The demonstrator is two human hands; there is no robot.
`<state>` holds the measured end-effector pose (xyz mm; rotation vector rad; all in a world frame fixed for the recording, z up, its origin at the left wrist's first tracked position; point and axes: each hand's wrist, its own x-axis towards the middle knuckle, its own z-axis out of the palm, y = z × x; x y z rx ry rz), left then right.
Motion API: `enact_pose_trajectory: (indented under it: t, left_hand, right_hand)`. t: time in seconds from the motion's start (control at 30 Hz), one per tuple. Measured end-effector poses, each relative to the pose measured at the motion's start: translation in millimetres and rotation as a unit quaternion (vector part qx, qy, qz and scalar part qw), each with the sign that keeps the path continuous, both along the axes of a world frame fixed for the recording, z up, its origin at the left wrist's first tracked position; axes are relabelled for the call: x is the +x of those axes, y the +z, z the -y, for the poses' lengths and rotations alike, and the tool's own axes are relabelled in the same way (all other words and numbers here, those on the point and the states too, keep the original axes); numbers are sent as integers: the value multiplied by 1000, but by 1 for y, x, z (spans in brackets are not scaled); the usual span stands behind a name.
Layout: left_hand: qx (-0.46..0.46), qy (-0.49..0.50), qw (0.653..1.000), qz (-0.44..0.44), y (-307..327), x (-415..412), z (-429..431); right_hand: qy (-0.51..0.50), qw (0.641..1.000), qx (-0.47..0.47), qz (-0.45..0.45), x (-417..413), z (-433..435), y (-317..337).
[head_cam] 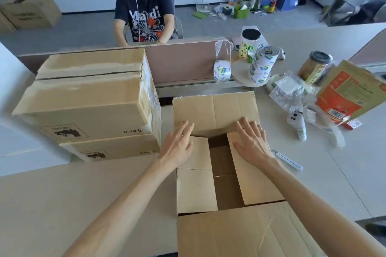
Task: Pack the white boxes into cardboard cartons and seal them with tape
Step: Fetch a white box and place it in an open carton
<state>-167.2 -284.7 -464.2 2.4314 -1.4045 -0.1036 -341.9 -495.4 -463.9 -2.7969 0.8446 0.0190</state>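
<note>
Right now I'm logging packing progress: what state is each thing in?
Brown cardboard carton in front: side flaps folded in, long flaps open, untaped.
Left hand: flat on a side flap.
Right hand: flat on a side flap.
Stacked brown cartons: closed.
Printed tape roll: standing on edge.

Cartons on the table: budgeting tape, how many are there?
3: upper carton on lower carton at left; open carton in front, under left hand and right hand.
</note>
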Motion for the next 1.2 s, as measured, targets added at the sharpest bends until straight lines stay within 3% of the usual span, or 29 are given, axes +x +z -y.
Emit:
enact_pose_trajectory:
  t: [0.07, 0.23, 0.4, 0.57, 0.7, 0.83, 1.0, 1.2]
  left_hand:
    - [53, 7, 999, 9, -8, -4, 1]
    - [59, -91, 994, -8, -11, -51, 13]
    - [172, -172, 969, 37, -16, -72, 13]
    - [142, -200, 964, 104, -12, -77, 3]
    - [103, -198, 962, 159, 9, -90, -4]
    - [87, -135, 969, 186, 32, -96, -18]
    - [8, 45, 986, 162, 68, -109, -47]
    - [118, 94, 961, 232, 101, -93, -97]
  right_hand:
    - [-4, 999, -19, -36, 4, -3, -1]
    - [11, 996, -49, -75, 4, -3, -3]
    - [21, 997, -36, -70, 14, 4, 11]
    - [54, 989, -40, -131, 3, 2, 10]
    - [57, 993, -34, -93, -11, -7, 11]
    - [98, 991, -34, -86, -21, -23, 8]
    - [119, 989, -9, -92, -23, -27, 4]
    - [120, 990, 22, -70, -17, -32, 15]
